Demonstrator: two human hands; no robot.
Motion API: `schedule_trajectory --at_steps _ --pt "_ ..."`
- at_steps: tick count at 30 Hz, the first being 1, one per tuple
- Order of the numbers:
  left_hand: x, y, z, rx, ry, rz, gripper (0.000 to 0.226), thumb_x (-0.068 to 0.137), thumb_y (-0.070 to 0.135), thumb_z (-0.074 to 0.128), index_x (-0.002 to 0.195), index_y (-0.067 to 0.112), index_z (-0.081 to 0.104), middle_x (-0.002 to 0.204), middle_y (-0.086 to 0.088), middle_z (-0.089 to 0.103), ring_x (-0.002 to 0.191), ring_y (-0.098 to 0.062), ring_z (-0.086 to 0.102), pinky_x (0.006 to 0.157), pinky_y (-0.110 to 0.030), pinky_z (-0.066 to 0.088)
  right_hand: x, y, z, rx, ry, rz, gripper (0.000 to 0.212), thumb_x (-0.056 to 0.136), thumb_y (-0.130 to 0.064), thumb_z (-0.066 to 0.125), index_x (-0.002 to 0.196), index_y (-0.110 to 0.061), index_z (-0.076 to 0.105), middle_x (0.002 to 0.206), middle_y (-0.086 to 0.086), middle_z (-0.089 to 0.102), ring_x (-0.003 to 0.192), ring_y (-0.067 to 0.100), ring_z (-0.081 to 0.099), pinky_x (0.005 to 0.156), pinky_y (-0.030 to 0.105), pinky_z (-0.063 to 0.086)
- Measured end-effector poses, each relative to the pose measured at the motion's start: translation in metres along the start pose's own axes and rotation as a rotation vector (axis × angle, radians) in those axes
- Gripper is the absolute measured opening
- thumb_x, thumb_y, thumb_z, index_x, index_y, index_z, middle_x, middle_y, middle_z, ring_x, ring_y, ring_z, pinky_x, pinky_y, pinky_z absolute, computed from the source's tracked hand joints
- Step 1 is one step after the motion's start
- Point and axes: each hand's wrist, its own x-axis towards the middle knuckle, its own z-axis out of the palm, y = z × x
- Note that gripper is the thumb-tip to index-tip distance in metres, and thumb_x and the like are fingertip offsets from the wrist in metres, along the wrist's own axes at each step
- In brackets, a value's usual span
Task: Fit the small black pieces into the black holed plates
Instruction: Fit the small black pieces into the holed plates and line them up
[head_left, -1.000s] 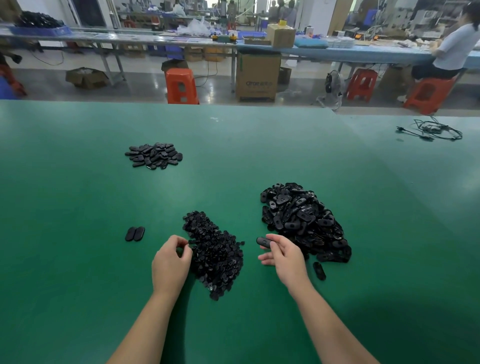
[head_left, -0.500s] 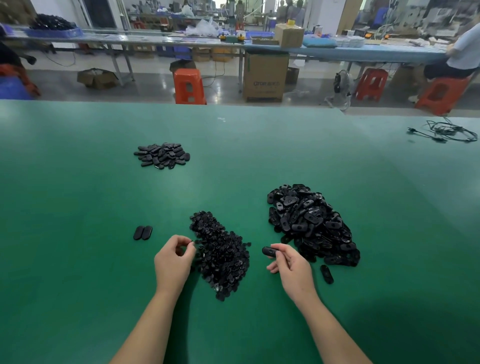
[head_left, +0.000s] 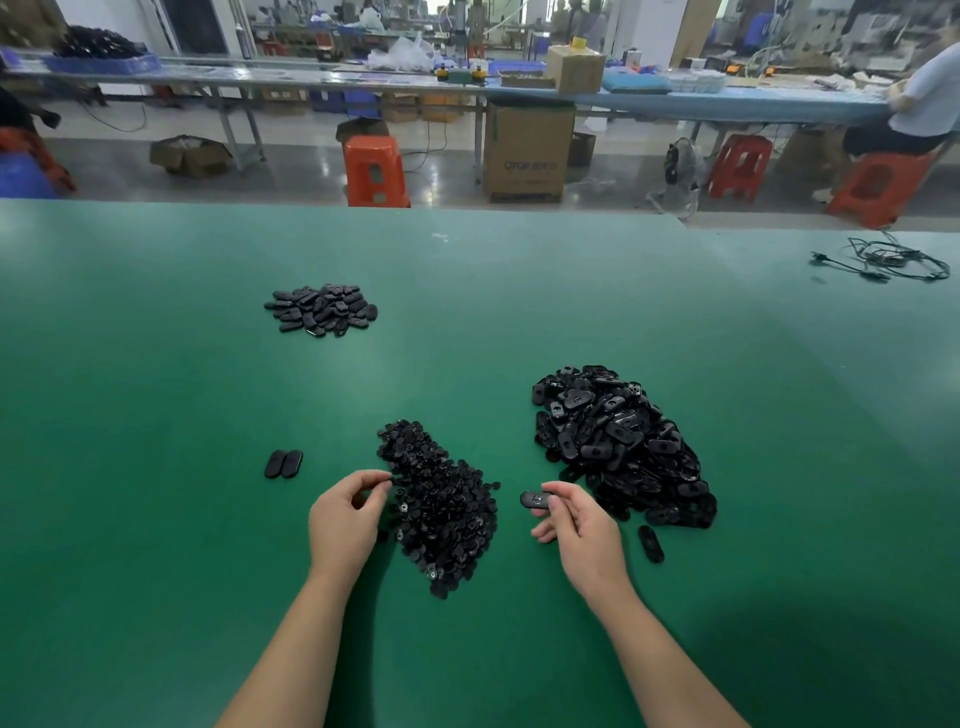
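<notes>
Pinching one holed plate, the right hand hovers beside two heaps. The left hand curls its fingertips at the small-piece heap; whether it holds anything is unclear. Two finished ovals lie apart.

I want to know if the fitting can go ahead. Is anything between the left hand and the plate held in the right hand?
Nothing visible does. The left hand at the small-piece pile and the right hand pinching a holed plate have only bare green table between them.
</notes>
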Motion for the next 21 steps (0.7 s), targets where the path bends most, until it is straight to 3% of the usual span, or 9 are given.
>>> schedule_trajectory --at_steps 6,10,13,17,21 --pt "-0.001 0.003 0.003 0.004 -0.013 0.007 0.023 0.094 0.016 0.068 0.088 0.038 0.071 0.065 0.005 0.068 0.043 -0.005 0.046 0.041 -0.014 0.036 0.003 0.0 0.0 -0.001 -0.001 0.017 0.022 0.106 -0.013 0.05 0.119 -0.026 0.062 0.091 -0.005 0.075 0.075 0.01 0.073 0.075 0.027 0.061" --pt "-0.018 0.032 0.02 0.009 -0.054 0.088 0.018 0.092 0.013 0.069 0.098 0.03 0.073 0.076 0.016 0.069 0.064 0.009 0.06 0.056 -0.004 0.043 0.003 0.0 0.0 0.017 -0.016 0.029 0.028 0.105 -0.01 0.05 0.123 -0.029 0.06 0.096 -0.005 0.075 0.075 0.011 0.072 0.073 0.023 0.059" --pt "-0.035 0.062 0.047 0.009 -0.138 0.167 0.014 0.09 0.013 0.071 0.092 0.026 0.075 0.082 0.02 0.071 0.08 0.01 0.064 0.07 -0.001 0.043 0.003 0.001 0.001 0.041 -0.004 0.03 0.029 0.104 -0.009 0.051 0.121 -0.029 0.061 0.094 -0.005 0.075 0.073 0.013 0.072 0.072 0.025 0.059" --pt "-0.051 0.087 0.084 0.089 -0.283 0.201 0.01 0.091 0.017 0.069 0.09 0.025 0.075 0.079 0.019 0.069 0.073 0.006 0.063 0.064 -0.003 0.041 0.003 0.002 0.001 0.087 0.012 0.02 0.024 0.103 -0.008 0.053 0.117 -0.023 0.065 0.09 -0.005 0.077 0.07 0.016 0.072 0.069 0.03 0.059" --pt "-0.053 0.095 0.101 0.159 -0.291 0.167 0.009 0.092 0.018 0.065 0.092 0.022 0.073 0.08 0.015 0.067 0.075 0.002 0.061 0.066 -0.008 0.042 0.003 0.002 0.001 0.103 0.014 0.014 0.022 0.102 -0.009 0.055 0.11 -0.027 0.065 0.09 -0.009 0.076 0.069 0.017 0.072 0.068 0.03 0.06"
